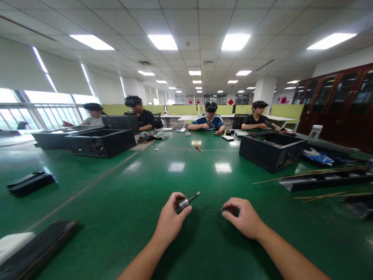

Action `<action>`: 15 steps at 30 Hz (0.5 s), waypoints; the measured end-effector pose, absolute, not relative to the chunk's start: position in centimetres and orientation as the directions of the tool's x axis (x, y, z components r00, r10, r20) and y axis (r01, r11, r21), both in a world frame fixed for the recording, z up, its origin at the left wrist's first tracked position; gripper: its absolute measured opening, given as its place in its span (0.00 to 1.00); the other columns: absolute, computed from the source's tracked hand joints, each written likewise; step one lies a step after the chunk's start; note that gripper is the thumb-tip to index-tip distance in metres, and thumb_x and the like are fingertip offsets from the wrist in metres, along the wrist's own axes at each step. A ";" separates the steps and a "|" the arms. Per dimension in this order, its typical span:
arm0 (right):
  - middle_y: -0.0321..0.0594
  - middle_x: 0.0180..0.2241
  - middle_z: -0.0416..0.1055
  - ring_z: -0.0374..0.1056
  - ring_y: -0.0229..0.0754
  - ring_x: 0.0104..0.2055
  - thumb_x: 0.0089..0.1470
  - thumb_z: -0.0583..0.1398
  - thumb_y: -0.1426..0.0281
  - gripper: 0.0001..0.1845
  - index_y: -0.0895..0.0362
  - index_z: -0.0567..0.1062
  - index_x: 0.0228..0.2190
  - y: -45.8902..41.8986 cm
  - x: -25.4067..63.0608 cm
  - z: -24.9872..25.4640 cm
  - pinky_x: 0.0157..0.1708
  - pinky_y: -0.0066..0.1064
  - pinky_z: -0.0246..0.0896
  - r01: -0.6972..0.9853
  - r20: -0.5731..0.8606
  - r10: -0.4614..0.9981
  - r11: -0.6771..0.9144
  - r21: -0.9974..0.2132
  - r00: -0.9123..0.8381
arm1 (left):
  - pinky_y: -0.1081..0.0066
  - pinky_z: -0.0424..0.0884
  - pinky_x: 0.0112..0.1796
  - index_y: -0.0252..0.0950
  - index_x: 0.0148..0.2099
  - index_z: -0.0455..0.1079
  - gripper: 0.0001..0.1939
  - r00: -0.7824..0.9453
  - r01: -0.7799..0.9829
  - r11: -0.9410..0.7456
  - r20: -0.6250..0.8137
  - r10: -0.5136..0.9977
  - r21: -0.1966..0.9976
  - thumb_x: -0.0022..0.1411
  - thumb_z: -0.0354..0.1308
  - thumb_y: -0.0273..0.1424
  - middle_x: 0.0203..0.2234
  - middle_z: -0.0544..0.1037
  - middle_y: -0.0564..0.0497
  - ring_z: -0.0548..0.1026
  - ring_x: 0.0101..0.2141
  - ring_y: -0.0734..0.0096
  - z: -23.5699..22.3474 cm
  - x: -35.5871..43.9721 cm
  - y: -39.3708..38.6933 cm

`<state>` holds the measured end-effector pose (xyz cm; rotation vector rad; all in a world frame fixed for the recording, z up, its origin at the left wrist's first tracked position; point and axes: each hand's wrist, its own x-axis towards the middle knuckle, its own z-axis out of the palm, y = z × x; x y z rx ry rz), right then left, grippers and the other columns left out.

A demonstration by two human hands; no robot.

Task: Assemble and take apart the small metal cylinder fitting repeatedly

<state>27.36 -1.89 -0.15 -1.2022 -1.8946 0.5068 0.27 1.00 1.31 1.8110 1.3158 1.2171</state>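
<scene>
My left hand [171, 217] is closed around a silver metal cylinder [183, 203]. From the cylinder a thin dark shaft [194, 196] sticks out, tilted up and to the right, with a lighter tip. To the right, my right hand [243, 217] pinches a small dark part [225, 209] between thumb and fingers; most of it is hidden, so its kind does not show. Both hands are a little above the green tabletop [204, 252], apart from each other, with the shaft pointing toward the gap between them.
Black computer cases stand at left [100, 142] and right [272, 149]. An orange screwdriver [198, 148] lies ahead. Thin rods [291, 178] and a dark channel [323, 181] are at right. A black pouch [30, 183] and a dark slab [40, 249] are at left. Several people sit opposite.
</scene>
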 end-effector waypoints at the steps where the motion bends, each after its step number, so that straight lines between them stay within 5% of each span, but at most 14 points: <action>1: 0.39 0.29 0.76 0.72 0.41 0.32 0.53 0.62 0.70 0.05 0.57 0.79 0.31 -1.8 27.4 -0.2 0.35 0.32 0.64 0.552 0.418 0.885 0.457 -0.697 -0.204 | 0.62 0.72 0.47 0.35 0.49 0.67 0.20 0.074 0.346 -0.301 0.294 0.953 0.889 0.56 0.63 0.36 0.38 0.76 0.48 0.78 0.40 0.63 1.3 -0.1 1.3; 4: 0.39 0.29 0.76 0.71 0.41 0.31 0.53 0.62 0.70 0.06 0.57 0.80 0.31 -1.5 27.5 -0.4 0.34 0.31 0.64 0.547 0.406 0.892 0.444 -0.709 -0.197 | 0.60 0.73 0.49 0.36 0.58 0.63 0.25 0.005 0.122 -0.137 0.138 0.990 0.983 0.60 0.58 0.38 0.42 0.76 0.45 0.79 0.39 0.64 1.7 -1.0 1.6; 8: 0.40 0.29 0.76 0.71 0.41 0.31 0.52 0.63 0.69 0.07 0.58 0.80 0.32 -1.3 27.4 -0.5 0.33 0.30 0.63 0.561 0.375 0.903 0.426 -0.709 -0.211 | 0.62 0.75 0.47 0.35 0.52 0.68 0.17 -0.144 -0.118 -0.015 -0.002 0.990 0.993 0.63 0.55 0.35 0.44 0.77 0.43 0.80 0.42 0.61 4.1 -2.5 0.7; 12: 0.39 0.29 0.77 0.71 0.41 0.31 0.51 0.63 0.68 0.07 0.57 0.80 0.32 -1.4 27.2 -0.6 0.34 0.30 0.63 0.568 0.356 0.905 0.423 -0.706 -0.231 | 0.61 0.72 0.53 0.37 0.46 0.71 0.17 -0.276 0.100 -0.039 0.066 0.959 0.994 0.56 0.62 0.39 0.42 0.80 0.45 0.77 0.49 0.55 5.9 -6.4 -1.0; 15: 0.40 0.30 0.77 0.71 0.41 0.32 0.51 0.63 0.68 0.08 0.57 0.80 0.33 -1.4 27.1 -0.6 0.34 0.30 0.63 0.552 0.347 0.903 0.429 -0.715 -0.251 | 0.59 0.75 0.51 0.39 0.43 0.73 0.20 -0.361 0.358 -0.031 0.169 0.917 0.933 0.48 0.65 0.42 0.38 0.82 0.47 0.78 0.46 0.52 5.1 -11.4 -2.6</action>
